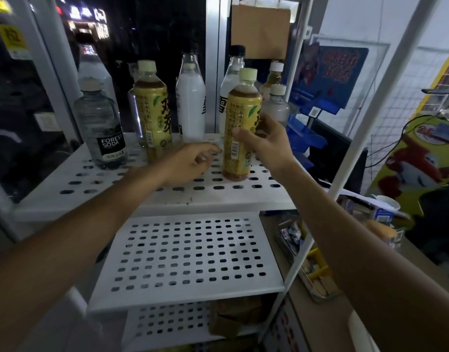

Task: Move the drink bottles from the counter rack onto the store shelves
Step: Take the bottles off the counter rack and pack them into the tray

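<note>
Soda bottle (101, 128): clear, dark label reading FOREST SODA, upright on the top shelf (218, 196), far to the left of the near tea bottle (240, 118)
Tall clear bottle (91, 69): behind the soda bottle, further back and left of the near tea bottle
Far tea bottle (151, 107): yellow label, pale cap, upright, left of the near tea bottle and deeper on the same shelf
White bottle (190, 97): milky body, clear neck, back-left of the near tea bottle, just right of the far tea bottle
Left hand (189, 163): low, left of the near tea bottle's foot, fingers loosely curled with nothing in them; the fingertips look close to the bottle, though blur hides whether they touch
Near tea bottle: yellow label, brown drink, pale cap, upright on the front part of the top shelf, between the two hands
Black-capped bottle (232, 77): white, directly behind the near tea bottle and partly covered by it
Right hand (266, 141): wrapped round the near tea bottle from its right, thumb across the front of the label, fingers round the far side
Small clear bottles (276, 102): two with white caps, back-right of the near tea bottle
Middle shelf (188, 257): white, perforated, below and in front of the near tea bottle
Blue display (330, 69): well to the right of the near tea bottle, beyond the rack's white post
</note>
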`<state>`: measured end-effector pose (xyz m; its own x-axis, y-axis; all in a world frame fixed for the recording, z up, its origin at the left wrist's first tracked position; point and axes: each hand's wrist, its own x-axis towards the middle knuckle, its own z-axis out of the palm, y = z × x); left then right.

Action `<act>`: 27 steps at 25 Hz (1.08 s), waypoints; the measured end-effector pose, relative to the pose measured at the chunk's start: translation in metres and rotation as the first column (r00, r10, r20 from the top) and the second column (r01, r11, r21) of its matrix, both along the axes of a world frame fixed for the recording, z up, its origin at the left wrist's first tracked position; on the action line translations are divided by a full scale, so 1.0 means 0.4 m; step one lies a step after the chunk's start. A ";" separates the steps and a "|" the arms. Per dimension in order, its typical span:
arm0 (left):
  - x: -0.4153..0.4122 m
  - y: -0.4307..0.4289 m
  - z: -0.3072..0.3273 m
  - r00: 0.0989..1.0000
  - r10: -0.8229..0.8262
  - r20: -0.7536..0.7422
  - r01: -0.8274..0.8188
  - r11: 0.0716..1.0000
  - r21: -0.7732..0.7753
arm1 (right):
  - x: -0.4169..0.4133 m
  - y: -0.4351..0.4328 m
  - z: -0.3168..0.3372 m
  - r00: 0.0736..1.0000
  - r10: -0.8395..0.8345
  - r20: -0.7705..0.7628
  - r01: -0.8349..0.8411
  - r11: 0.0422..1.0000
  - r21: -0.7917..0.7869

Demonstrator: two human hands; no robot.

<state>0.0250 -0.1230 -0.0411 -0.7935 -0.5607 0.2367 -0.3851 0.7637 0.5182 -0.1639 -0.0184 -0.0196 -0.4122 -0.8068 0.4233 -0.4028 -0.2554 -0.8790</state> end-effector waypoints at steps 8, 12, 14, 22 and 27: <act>-0.026 0.127 0.057 0.984 -0.063 -0.166 0.084 0.989 0.122 | 0.008 0.132 0.029 0.993 -0.041 0.110 0.047 0.997 -0.055; -0.050 0.234 0.069 0.960 -0.106 -0.258 0.131 0.988 0.081 | 0.022 0.248 0.041 0.991 -0.072 0.113 0.084 0.992 -0.099; -0.059 0.284 0.071 0.947 -0.117 -0.300 0.149 0.985 0.084 | 0.021 0.310 0.042 0.990 -0.085 0.115 0.098 0.989 -0.112; -0.157 0.479 0.059 0.945 -0.181 -0.271 0.204 0.977 0.059 | -0.034 0.545 -0.006 0.938 -0.190 0.291 0.226 0.969 -0.096; -0.281 0.597 0.005 0.946 -0.276 -0.167 0.287 0.957 0.042 | -0.112 0.696 -0.068 0.843 -0.286 0.455 0.348 0.936 -0.056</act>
<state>-0.0872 0.1160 -0.0389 -0.8767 -0.3383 0.3420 -0.0688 0.7918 0.6069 -0.2087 0.2601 -0.0469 -0.8017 -0.5499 0.2341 -0.0688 -0.3042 -0.9501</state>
